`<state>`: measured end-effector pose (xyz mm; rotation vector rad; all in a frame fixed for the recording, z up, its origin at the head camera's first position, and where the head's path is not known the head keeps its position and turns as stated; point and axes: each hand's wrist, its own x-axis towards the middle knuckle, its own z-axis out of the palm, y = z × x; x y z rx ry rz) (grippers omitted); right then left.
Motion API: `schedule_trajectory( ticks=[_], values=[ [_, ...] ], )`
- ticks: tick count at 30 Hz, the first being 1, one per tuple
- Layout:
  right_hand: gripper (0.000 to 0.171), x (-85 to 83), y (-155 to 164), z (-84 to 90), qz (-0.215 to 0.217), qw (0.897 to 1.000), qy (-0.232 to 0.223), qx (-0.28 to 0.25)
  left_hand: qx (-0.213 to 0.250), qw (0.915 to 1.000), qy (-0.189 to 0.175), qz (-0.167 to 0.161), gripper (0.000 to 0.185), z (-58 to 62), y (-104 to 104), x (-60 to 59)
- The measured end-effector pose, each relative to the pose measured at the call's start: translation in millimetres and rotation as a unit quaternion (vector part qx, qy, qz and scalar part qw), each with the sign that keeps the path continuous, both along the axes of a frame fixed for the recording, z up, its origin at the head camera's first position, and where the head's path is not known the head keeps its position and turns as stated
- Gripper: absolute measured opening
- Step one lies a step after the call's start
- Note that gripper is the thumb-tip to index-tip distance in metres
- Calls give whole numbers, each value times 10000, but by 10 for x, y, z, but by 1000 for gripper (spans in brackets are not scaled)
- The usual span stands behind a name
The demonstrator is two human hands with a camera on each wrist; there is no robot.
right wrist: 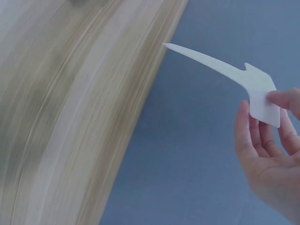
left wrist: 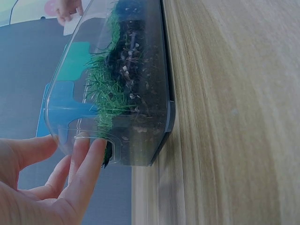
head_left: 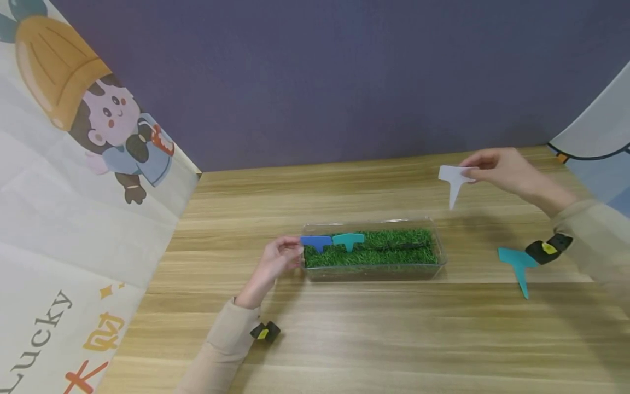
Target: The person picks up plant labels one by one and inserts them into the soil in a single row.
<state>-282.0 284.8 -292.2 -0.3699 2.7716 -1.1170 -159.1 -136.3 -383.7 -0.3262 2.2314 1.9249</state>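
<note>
Above the table, right hand (head_left: 502,171) pinches white tag (head_left: 454,182)

In the right wrist view the right hand (right wrist: 269,154) is cut off by the right and lower edges, and the counter (right wrist: 61,117) beside it is smeared by blur. In the left wrist view the left hand (left wrist: 44,185) runs off the bottom left corner. The stems of the blue tag (head_left: 316,241) and the teal tag (head_left: 348,239) are buried in the grass (head_left: 389,249).
</note>
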Motion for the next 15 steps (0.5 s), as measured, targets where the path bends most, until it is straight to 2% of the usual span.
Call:
schedule_trajectory(
  ticks=[15],
  values=[
    [29,236,-344,22,304,9957,215,-849,15,10000,-9,-35,30,-10,-25,26]
  ],
)
